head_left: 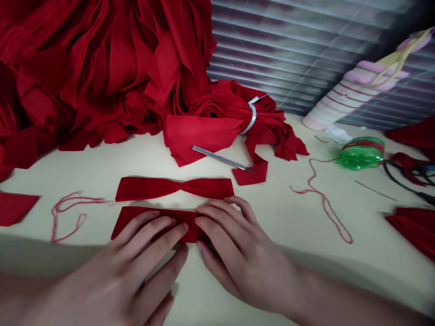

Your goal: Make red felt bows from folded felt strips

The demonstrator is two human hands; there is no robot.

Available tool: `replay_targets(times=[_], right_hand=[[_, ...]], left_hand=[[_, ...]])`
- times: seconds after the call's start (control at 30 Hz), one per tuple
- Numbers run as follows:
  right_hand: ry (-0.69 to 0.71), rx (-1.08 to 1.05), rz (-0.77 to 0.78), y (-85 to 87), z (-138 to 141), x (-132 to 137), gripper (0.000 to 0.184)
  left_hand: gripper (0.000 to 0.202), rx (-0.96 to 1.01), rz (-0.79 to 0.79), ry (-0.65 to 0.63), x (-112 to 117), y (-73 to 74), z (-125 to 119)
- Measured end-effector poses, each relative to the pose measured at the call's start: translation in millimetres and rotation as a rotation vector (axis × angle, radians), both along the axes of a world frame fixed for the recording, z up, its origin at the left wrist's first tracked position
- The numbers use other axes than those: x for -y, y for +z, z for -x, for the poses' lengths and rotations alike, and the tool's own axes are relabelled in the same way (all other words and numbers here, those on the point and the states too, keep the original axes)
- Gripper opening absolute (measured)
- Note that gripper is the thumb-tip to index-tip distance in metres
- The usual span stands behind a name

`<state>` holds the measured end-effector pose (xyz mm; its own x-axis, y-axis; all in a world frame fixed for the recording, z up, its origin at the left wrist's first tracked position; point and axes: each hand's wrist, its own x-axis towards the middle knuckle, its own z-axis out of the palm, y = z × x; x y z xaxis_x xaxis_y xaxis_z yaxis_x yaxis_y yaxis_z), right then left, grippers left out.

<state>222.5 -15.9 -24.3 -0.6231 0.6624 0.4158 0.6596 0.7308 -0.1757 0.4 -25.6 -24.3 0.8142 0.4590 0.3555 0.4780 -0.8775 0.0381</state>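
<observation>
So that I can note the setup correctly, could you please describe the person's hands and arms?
Both the left hand and right hand are bare, with short fingernails, no gloves or rings. The left forearm and right forearm show no sleeves.

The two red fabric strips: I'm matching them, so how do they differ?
The upper red fabric strip is pinched mid-length into a bow shape; the lower red fabric strip looks straighter. The upper strip lies untouched; the lower sits under the left hand and right hand. Both are deep red.

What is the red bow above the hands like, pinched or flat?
Pinched: the red fabric bow narrows tightly at its middle, while both ends spread wide.
</observation>
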Motion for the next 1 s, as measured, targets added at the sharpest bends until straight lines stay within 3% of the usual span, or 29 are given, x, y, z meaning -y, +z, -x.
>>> replay_targets(times=[0.63,1.0], right_hand=[[-0.001,-0.003,0.0,-0.7,-1.1,0.7,0.018],[0.013,-0.015,-0.005,-0.2,-2.1,-0.1,0.017]], left_hand=[[0.034,0.001,0.01,-0.009,-1.0,2.2,0.2],[0.049,-0.011,0.006,0.036,-0.4,-0.7,-2.0]])
